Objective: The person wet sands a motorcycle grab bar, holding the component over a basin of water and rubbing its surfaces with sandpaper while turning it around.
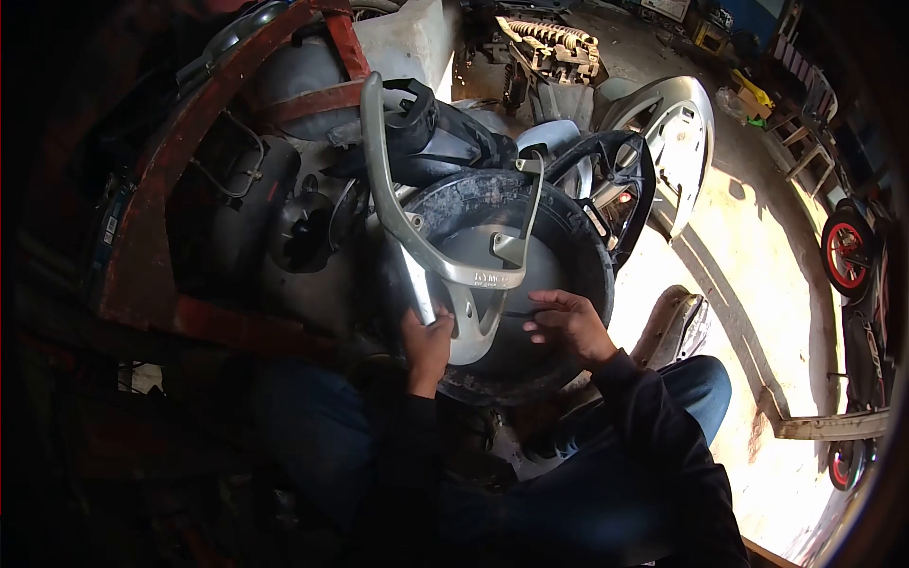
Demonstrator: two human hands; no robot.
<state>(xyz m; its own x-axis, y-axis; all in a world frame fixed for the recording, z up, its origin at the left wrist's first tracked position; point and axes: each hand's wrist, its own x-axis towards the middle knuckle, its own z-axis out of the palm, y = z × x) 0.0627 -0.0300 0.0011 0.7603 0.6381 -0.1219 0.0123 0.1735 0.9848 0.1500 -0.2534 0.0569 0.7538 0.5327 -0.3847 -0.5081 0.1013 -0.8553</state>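
A silver-grey scooter grab rail [483, 276] with raised lettering is tilted above a round black tub [600, 270]. My left hand [428, 350] is closed around the rail's lower left part, near the tub's near side. To the right of the rail, my right hand [574, 327] hovers over the tub with its fingers apart and holds nothing. Greyish liquid [540, 265] seems to lie in the tub, partly hidden behind the rail.
Behind the tub lie dark plastic panels [440, 137], a black rail-like part [630, 194] and another silver rail [699, 142]. A rusty red metal frame [142, 222] stands left. Further right are a wooden beam [833, 426] and a red-rimmed wheel [846, 252].
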